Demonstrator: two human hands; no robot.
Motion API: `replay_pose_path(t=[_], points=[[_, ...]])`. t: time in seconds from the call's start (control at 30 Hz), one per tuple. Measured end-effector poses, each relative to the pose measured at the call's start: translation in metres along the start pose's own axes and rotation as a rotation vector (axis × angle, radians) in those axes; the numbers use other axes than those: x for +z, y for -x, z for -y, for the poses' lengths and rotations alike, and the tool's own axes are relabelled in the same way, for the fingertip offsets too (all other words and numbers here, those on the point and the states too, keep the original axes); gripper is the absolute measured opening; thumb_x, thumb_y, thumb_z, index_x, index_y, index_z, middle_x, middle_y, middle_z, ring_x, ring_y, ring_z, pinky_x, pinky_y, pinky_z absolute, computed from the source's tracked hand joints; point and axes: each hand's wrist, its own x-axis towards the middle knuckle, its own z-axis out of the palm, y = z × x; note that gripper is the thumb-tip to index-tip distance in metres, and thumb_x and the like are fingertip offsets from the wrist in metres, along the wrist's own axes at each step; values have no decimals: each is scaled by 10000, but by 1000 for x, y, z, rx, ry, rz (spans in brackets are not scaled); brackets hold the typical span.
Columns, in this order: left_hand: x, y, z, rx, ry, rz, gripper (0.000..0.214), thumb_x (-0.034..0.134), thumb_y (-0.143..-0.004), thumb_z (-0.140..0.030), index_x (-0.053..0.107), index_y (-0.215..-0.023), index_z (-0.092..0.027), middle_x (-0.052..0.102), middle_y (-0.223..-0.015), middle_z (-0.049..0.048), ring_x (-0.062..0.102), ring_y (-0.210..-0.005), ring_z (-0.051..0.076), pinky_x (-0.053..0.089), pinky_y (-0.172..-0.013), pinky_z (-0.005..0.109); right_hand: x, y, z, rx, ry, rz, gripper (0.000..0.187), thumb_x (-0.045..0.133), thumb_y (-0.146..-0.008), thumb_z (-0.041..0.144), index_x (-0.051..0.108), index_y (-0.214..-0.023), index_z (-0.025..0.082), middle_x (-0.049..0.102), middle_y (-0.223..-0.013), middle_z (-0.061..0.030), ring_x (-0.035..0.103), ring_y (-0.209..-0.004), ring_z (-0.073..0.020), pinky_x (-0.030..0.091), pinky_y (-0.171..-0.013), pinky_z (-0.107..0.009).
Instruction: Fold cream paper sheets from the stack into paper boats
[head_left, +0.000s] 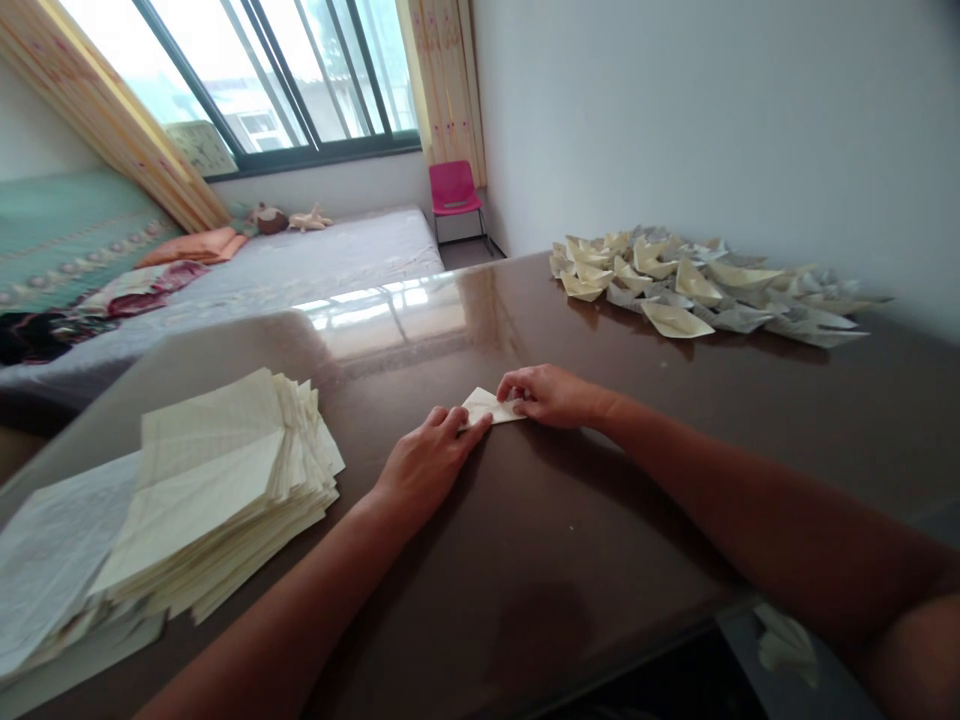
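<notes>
Pinching folded paper [478, 402] between them on the counter [600, 530], left grip [424, 455] and right grip [556, 397] are nearly closed; a paper stack [202, 470] lies left of them, paper boats [696, 284] beyond, rightward.

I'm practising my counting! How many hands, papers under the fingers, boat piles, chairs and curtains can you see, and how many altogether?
Hands: 2, left hand and right hand
Paper under the fingers: 1
Boat pile: 1
Chair: 1
Curtains: 2
Total: 7
</notes>
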Motion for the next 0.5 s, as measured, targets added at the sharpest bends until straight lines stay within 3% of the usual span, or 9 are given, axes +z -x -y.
replay_pose_path(t=[0.23,0.37,0.5], points=[[2,-1,-5,-23,-29,33,475,425,-916,-160,415,-1379,-266,544,-1164,82,474,-1024,235,534,-745,310,-3,7,17,-156,167,-218,203,551,-876,177,697,-1016,181,628,-1019,-80,588,-891,-163,399,-793,-249],[-1,-1,-5,-25,-18,47,471,422,-924,-160,417,-1382,-270,547,-1155,74,474,-1023,247,525,-770,332,-1,13,31,-238,168,-66,197,521,-905,199,703,-976,177,646,-922,-69,595,-798,-153,391,-735,-245],[-2,-1,-5,-24,10,48,452,420,-930,-168,435,-1367,-281,547,-1145,70,471,-1029,249,522,-773,335,3,11,33,-189,151,-15,179,523,-902,209,688,-934,146,654,-929,-85,597,-832,-167,391,-743,-243]])
